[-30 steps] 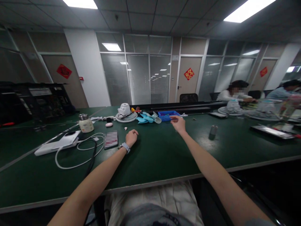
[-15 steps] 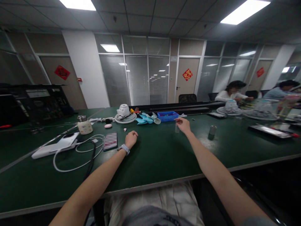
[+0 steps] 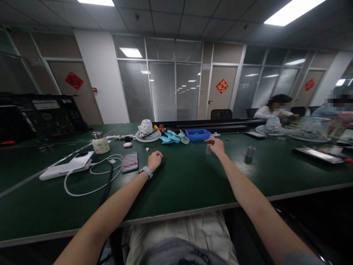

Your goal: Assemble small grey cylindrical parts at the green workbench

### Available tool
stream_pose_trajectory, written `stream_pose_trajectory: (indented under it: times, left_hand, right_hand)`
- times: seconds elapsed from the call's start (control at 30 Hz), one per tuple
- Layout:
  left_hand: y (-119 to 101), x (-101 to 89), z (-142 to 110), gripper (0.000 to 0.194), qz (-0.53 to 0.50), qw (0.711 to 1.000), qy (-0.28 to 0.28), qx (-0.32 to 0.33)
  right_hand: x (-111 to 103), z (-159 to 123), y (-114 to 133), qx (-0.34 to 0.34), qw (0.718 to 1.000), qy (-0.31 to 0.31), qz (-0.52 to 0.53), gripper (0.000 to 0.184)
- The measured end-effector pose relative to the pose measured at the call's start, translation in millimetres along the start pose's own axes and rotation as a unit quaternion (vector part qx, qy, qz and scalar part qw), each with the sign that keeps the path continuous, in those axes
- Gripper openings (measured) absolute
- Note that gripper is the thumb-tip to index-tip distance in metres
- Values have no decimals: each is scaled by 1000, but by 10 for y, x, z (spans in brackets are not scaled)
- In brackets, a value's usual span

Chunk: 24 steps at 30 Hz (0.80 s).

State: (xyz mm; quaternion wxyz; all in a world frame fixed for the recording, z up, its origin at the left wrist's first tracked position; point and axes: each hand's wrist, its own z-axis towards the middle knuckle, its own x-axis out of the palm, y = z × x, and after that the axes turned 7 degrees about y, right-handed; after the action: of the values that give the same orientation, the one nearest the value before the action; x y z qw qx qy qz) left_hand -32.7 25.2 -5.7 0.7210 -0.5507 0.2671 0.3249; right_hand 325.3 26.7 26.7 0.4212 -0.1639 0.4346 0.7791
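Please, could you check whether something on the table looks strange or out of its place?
Nothing looks spilled. What stands out is beyond the left hand: light blue fan blades lie loose beside a round white grille with a white housing on it, like parts of a fan taken apart. I see no clear damage.

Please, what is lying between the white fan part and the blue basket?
In the head view, light-blue blades and something translucent lie between the white fan part and the blue basket.
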Motion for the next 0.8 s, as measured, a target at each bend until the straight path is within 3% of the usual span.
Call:
stream_pose_trajectory:
  times: [0.13, 0.2, 0.3, 0.37, 0.43, 0.5, 0.6, 0.8]
  left_hand:
    - [-21, -12, -15, 24, 5, 1000, 5, -4]
    - [-31, -15, -23, 24, 9, 1000, 4, -6]
    - [-30, -9, -22, 24, 9, 1000, 4, -8]
    - [-20, -3, -15, 24, 3, 1000, 4, -8]
    - [-12, 0, -10, 25, -8, 1000, 0, -3]
    - [-18, -5, -14, 26, -26, 1000, -5, 7]
    - [-74, -23, -53, 27, -75, 996, -2, 39]
    - [-295, -21, -183, 29, -184, 969, -29, 161]
  right_hand:
    - [-64, 34, -56, 13, 1000, 6, -17, 28]
    - [-86, 49, -134, 24, 1000, -1, -11, 38]
    - [-78, 36, -258, 97, 994, 54, 1, 57]
    - [-48, 2, -285, 150, 984, 96, -6, 55]
    - [6, -45, -219, 180, 979, 93, -36, 49]
    - [108, -102, -39, 179, 980, 70, -49, 47]
    - [403, -213, 398, 132, 986, 88, 46, 49]
    - [1100, -493, 1208, 89, 940, 184, 274, 44]
